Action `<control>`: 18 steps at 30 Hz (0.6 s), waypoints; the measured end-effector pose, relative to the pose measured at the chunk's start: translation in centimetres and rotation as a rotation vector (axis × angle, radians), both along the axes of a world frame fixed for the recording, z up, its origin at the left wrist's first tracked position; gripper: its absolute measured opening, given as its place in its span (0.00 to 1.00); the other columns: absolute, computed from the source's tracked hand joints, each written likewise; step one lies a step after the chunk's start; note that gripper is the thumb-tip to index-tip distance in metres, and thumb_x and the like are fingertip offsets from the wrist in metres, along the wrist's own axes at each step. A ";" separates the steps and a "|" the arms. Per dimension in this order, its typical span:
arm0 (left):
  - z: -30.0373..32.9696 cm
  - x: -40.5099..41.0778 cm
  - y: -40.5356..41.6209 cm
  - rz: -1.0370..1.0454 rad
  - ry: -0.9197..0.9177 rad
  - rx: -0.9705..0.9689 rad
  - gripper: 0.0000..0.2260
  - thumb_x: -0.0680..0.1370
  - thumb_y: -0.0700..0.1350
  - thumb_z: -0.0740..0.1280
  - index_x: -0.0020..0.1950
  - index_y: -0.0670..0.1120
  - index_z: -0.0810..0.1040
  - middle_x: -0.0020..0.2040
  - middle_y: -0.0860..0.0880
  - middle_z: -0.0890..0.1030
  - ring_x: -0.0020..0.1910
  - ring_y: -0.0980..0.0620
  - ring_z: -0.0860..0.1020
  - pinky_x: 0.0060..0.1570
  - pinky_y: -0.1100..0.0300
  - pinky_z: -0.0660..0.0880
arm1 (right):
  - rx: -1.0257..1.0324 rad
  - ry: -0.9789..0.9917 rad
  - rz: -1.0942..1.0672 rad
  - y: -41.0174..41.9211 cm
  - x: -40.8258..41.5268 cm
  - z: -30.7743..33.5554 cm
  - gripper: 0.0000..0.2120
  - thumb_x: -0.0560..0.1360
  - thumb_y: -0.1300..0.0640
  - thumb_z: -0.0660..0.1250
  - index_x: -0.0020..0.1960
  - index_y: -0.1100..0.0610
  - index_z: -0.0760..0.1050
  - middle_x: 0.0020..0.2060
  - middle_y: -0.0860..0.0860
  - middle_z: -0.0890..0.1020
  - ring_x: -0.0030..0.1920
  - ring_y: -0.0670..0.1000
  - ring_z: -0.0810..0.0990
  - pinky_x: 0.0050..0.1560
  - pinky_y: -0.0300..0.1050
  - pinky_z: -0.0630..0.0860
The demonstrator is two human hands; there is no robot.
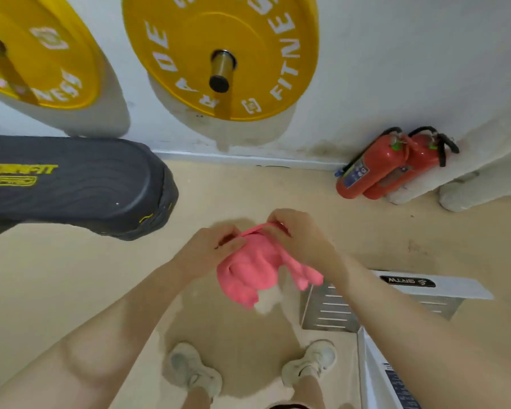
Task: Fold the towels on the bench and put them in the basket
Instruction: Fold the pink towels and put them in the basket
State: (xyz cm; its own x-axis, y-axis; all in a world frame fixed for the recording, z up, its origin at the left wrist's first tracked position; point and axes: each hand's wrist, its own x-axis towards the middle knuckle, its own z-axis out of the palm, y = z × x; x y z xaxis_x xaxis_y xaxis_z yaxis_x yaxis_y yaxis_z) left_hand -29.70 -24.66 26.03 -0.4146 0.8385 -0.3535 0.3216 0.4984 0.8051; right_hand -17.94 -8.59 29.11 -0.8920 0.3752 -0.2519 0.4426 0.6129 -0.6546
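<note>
While both hands, left hand (211, 246), right hand (295, 234), pinch a bunched pink towel (254, 270) (blurred), fingers curled.

The far yellow plate (219, 54) on the wall carries white letters around its rim: "FITNE" runs down its right side and "ADE" with an "R" down its left, the rest cut off at the top edge. The left yellow plate (36, 51) has white lettering too blurred to read. The dark bench pad (77, 184) bears yellow print ending in "FIT". A black label (407, 281) on the white frame at right reads, upside down, something like "GRTW". The fire extinguishers' (381, 166) labels are illegible.
</note>
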 end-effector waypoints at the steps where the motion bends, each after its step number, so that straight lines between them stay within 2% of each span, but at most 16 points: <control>1: 0.6 -2.3 -3.0 0.030 0.022 0.006 0.14 0.67 0.65 0.55 0.40 0.60 0.73 0.36 0.52 0.79 0.38 0.58 0.75 0.39 0.69 0.69 | 0.001 0.031 0.046 -2.3 -2.7 0.5 0.07 0.75 0.57 0.64 0.44 0.61 0.78 0.38 0.53 0.79 0.39 0.51 0.74 0.42 0.40 0.66; 3: 1.9 -6.5 -8.5 0.094 0.048 0.019 0.16 0.68 0.63 0.56 0.42 0.56 0.77 0.38 0.52 0.81 0.40 0.53 0.76 0.41 0.65 0.70 | 0.003 0.056 0.143 -6.6 -7.9 1.4 0.09 0.74 0.56 0.66 0.43 0.62 0.77 0.34 0.50 0.75 0.37 0.51 0.72 0.39 0.41 0.68; 5: 2.9 -10.5 -13.6 0.157 0.057 0.030 0.14 0.68 0.62 0.56 0.42 0.58 0.77 0.40 0.59 0.80 0.39 0.58 0.75 0.38 0.69 0.69 | -0.029 0.050 0.207 -10.5 -13.2 1.9 0.09 0.75 0.56 0.65 0.43 0.63 0.77 0.32 0.48 0.74 0.36 0.51 0.71 0.35 0.38 0.64; 7: 3.8 -13.9 -17.3 0.224 0.047 0.047 0.09 0.68 0.60 0.58 0.40 0.60 0.75 0.39 0.59 0.79 0.36 0.61 0.74 0.38 0.71 0.68 | -0.051 0.028 0.249 -13.9 -18.2 2.2 0.07 0.76 0.58 0.64 0.46 0.63 0.76 0.36 0.51 0.79 0.39 0.51 0.72 0.35 0.40 0.62; 9: 4.1 -16.8 -20.0 0.350 0.007 0.061 0.09 0.70 0.55 0.61 0.40 0.53 0.76 0.35 0.52 0.78 0.32 0.59 0.71 0.36 0.66 0.69 | -0.037 0.076 0.269 -16.7 -22.5 2.6 0.06 0.77 0.61 0.62 0.49 0.63 0.75 0.41 0.55 0.81 0.41 0.50 0.72 0.37 0.39 0.60; 10: 4.3 -18.2 -21.1 0.413 -0.008 0.062 0.09 0.70 0.53 0.61 0.39 0.49 0.76 0.33 0.53 0.76 0.31 0.58 0.70 0.34 0.65 0.68 | -0.027 0.118 0.275 -17.8 -24.5 2.8 0.06 0.77 0.61 0.61 0.49 0.63 0.74 0.42 0.55 0.80 0.41 0.50 0.71 0.37 0.38 0.60; 12: 4.5 -20.9 -22.4 0.493 0.027 0.058 0.08 0.69 0.54 0.61 0.38 0.50 0.74 0.30 0.57 0.74 0.29 0.59 0.68 0.32 0.67 0.66 | 0.006 0.175 0.272 -19.6 -28.0 3.1 0.07 0.78 0.62 0.58 0.50 0.64 0.74 0.40 0.53 0.77 0.41 0.51 0.70 0.35 0.39 0.59; 15: 4.6 -25.1 -24.1 0.548 0.191 -0.038 0.09 0.64 0.58 0.57 0.34 0.55 0.73 0.29 0.59 0.75 0.31 0.56 0.70 0.34 0.64 0.67 | 0.085 0.194 0.303 -20.6 -32.8 2.9 0.09 0.79 0.63 0.56 0.52 0.65 0.74 0.45 0.57 0.79 0.45 0.57 0.73 0.41 0.45 0.63; 18: 3.9 -29.6 -25.2 0.546 0.253 -0.197 0.07 0.65 0.52 0.56 0.29 0.51 0.68 0.26 0.51 0.71 0.32 0.50 0.67 0.35 0.57 0.66 | 0.123 0.186 0.364 -20.8 -38.1 2.0 0.10 0.79 0.62 0.56 0.54 0.64 0.74 0.49 0.59 0.80 0.50 0.59 0.77 0.50 0.50 0.70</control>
